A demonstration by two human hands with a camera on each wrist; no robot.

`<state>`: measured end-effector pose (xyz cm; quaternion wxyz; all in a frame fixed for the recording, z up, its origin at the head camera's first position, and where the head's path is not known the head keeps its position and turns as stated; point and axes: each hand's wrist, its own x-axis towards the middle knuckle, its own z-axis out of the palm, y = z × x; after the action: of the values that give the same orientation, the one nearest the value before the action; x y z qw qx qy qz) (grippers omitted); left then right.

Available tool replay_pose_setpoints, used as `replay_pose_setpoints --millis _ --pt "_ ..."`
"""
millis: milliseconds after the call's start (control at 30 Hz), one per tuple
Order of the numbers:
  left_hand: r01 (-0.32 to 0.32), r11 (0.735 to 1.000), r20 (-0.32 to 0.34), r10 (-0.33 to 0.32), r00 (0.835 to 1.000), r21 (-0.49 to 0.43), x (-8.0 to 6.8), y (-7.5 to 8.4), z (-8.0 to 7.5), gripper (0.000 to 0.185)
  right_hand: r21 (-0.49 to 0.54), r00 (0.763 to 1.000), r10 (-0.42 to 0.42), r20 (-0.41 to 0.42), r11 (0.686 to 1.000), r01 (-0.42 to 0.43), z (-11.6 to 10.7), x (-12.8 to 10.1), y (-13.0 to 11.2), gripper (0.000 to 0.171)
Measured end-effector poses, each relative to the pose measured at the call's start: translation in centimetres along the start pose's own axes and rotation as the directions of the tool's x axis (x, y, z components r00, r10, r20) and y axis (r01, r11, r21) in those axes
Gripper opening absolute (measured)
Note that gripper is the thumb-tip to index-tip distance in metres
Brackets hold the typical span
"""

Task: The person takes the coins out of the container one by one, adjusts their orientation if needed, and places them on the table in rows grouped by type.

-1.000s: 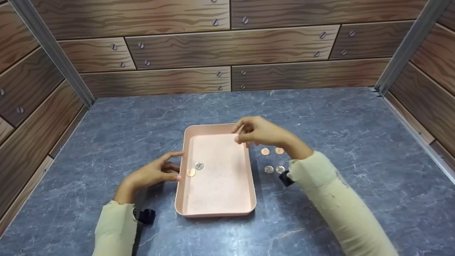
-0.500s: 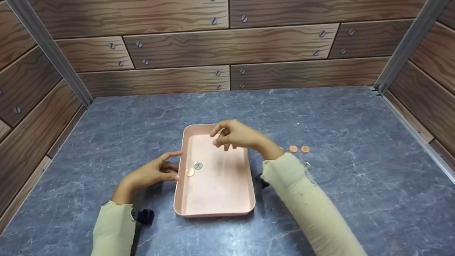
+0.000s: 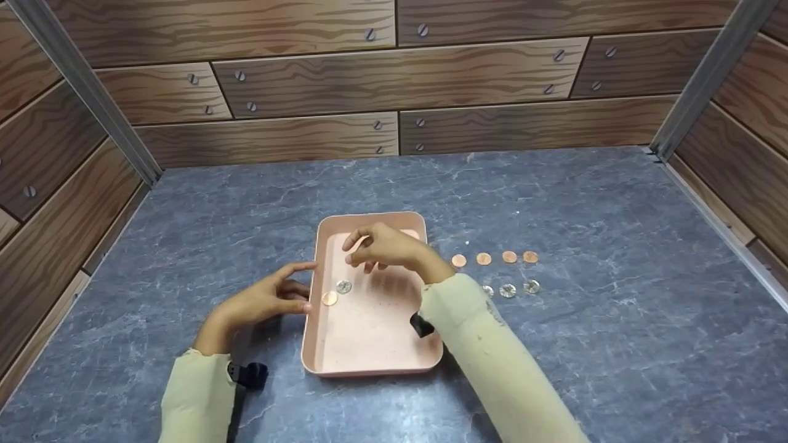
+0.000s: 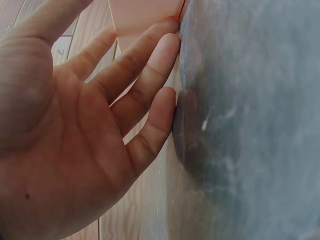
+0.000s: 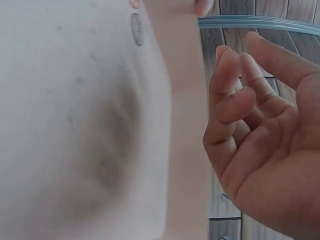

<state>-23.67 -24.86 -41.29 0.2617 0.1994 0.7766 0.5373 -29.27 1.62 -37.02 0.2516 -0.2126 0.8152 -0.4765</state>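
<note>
1. We see a pink tray (image 3: 373, 344) lying on a grey marbled table (image 3: 615, 344), its long sides running away from us.
2. Our left hand (image 3: 265, 301) rests on the table at the tray's left wall. The left wrist view shows the fingers (image 4: 150, 65) nearly straight, their tips touching the table and the tray's edge; they grip nothing.
3. Our right hand (image 3: 385, 246) hovers above the far half of the tray, clear of its floor. In the right wrist view its fingers (image 5: 230, 100) are loosely bent with the palm bare, and we see nothing held in them.
4. Two coins lie inside the tray near its left wall: a silver coin (image 3: 344, 287) and, just beside it and nearer the wall, a copper coin (image 3: 330, 298). They sit close together; we cannot tell whether they touch.
5. The silver coin also shows in the right wrist view (image 5: 137, 29), at the top of the tray floor.
6. To the right of the tray, on the table, lies a row of copper coins (image 3: 495, 258), four in a line, evenly spaced and apart from one another.
7. Nearer to us, a row of silver coins (image 3: 508, 289) runs parallel to it; the right sleeve (image 3: 492, 363) covers its left end, so we cannot count them all.
8. Wood-patterned walls (image 3: 394, 74) close in the table on three sides.
</note>
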Motion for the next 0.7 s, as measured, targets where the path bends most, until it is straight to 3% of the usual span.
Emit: replay_pose_setpoints --millis 367,700 --pt "-0.01 1.0 0.002 0.01 1.0 -0.006 -0.1 -0.1 -0.1 0.082 0.055 0.999 0.033 -0.008 0.998 -0.032 2.0 1.5 1.8 0.025" --pt "-0.008 1.0 0.007 0.008 1.0 -0.009 0.0 0.0 0.0 0.082 -0.004 0.998 0.052 0.034 0.999 -0.052 2.5 1.7 2.0 0.023"
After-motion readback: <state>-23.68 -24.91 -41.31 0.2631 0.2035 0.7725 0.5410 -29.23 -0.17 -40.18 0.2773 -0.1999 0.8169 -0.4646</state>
